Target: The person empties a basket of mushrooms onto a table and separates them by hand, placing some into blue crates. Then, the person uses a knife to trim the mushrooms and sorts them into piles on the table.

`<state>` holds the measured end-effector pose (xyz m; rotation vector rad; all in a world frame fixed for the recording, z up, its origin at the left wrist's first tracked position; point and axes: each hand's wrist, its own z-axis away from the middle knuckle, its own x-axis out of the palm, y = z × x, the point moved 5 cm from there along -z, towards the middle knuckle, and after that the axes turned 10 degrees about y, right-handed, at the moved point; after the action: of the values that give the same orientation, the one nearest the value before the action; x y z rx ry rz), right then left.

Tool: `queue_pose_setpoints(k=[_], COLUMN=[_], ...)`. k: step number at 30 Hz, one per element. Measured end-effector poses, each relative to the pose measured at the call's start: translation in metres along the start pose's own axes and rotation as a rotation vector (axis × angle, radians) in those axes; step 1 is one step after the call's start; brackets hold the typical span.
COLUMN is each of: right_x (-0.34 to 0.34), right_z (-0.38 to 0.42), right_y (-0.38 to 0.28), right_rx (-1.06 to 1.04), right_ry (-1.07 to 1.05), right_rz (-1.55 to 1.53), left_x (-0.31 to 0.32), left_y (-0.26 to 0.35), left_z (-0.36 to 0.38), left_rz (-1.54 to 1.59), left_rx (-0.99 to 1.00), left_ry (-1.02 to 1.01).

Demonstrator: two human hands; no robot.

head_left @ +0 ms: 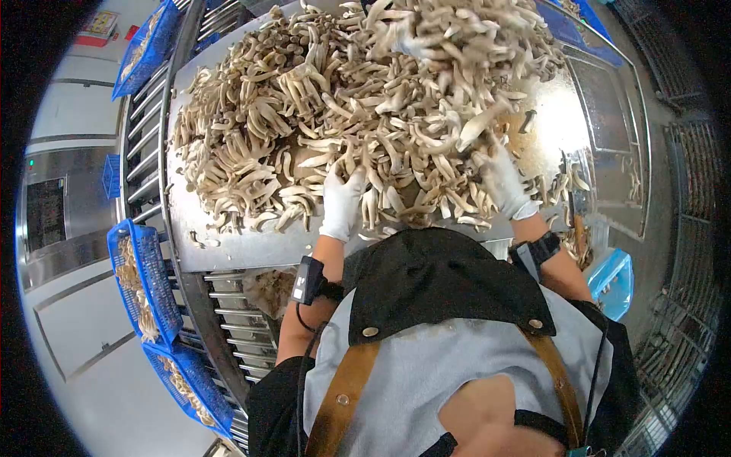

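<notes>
A big heap of brown-capped mushrooms with pale stems covers a metal work table. At the heap's near edge, my left hand, in a white glove, touches the mushrooms with fingers apart; some fingertips are hidden among the stems. My right hand, gloved too, reaches into the heap's right side with its fingers spread. Just beyond its fingertips lies a large pale mushroom. I cannot make out a firm hold in either hand.
Another person's gloved hand is blurred at the far side of the heap. Blue baskets of mushrooms stand along the left, beside a roller conveyor. A blue plastic bag hangs at the right.
</notes>
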<state>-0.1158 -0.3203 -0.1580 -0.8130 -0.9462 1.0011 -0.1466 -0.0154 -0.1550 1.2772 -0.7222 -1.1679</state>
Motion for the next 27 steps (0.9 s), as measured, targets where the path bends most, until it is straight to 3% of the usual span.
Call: queue_pose_setpoints(k=[1,3,4,6,7,9,11,13,14,15,16,17,18,19,21,22,23,24,25,26,27], right_x=[0.009,0.054,0.070,0.071,0.067,0.052,0.036,0.024,0.025,0.017,0.003,-0.009,-0.024,0.000,-0.006,-0.009,-0.011,-0.006,-0.032,-0.052,-0.056], right_z=[0.011,0.035,0.030,0.018,0.014,0.004,-0.017,-0.002,0.014,0.019,0.032,0.041,0.053,0.077,0.067,0.047,0.030,0.018,-0.024,-0.046,-0.052], right_y=[-0.002,0.011,0.014,0.019,0.010,-0.007,0.013,-0.016,-0.040,-0.045,-0.026,0.015,0.056,0.071,0.092,0.083,0.074,0.044,0.060,0.045,0.020], right_rx=[-0.009,0.071,-0.226,0.118,0.148,0.075,0.088,-0.223,-0.322,-0.414,-0.102,-0.247,-0.420,0.030,-0.201,-0.298,-0.389,-0.565,-0.468,-0.304,-0.472], right_ry=[-0.052,-0.347,-0.313,-0.198,-0.112,-0.052,0.011,0.014,-0.003,-0.160,-0.294,-0.587,-0.867,-0.982,-0.830,-0.712,-0.590,-0.595,-0.595,-0.480,-0.444], right_rz=[0.241,0.139,0.358,0.180,0.095,0.035,-0.198,0.078,0.165,0.471,0.601,0.749,0.825,0.859,1.125,1.231,1.326,1.374,1.439,1.314,1.400], left_x=[0.009,0.040,0.060,0.060,0.053,0.027,-0.005,-0.039,-0.059,-0.070,-0.076,-0.075,-0.062,-0.042,0.016,0.044,0.073,0.102,0.123,0.132,0.142], left_y=[-0.002,0.028,-0.002,0.009,0.005,0.022,0.007,-0.001,-0.035,-0.060,-0.080,-0.092,-0.090,-0.089,-0.091,-0.052,-0.065,-0.072,-0.042,-0.003,-0.001], left_z=[0.001,0.022,0.023,0.026,0.025,0.022,0.017,0.033,0.043,0.054,0.071,0.082,0.077,0.073,0.047,0.042,0.031,0.019,0.021,0.029,0.031], left_rz=[0.170,0.155,0.154,0.295,0.409,0.300,0.076,-0.705,-0.891,-0.967,-1.090,-1.209,-1.197,-1.185,-1.059,-0.977,-0.953,-0.634,-0.424,-0.642,-0.606], left_rx=[-0.157,-0.250,-0.209,-0.315,-0.418,-0.317,-0.049,0.360,0.373,0.393,0.361,0.322,0.278,0.232,0.423,0.547,0.479,0.369,0.416,0.314,0.599], left_ry=[-0.032,-0.233,-0.346,-0.345,-0.329,-0.194,0.008,0.081,0.073,0.080,-0.014,-0.106,-0.065,-0.033,-0.016,-0.087,-0.197,-0.367,-0.409,-0.610,-0.523])
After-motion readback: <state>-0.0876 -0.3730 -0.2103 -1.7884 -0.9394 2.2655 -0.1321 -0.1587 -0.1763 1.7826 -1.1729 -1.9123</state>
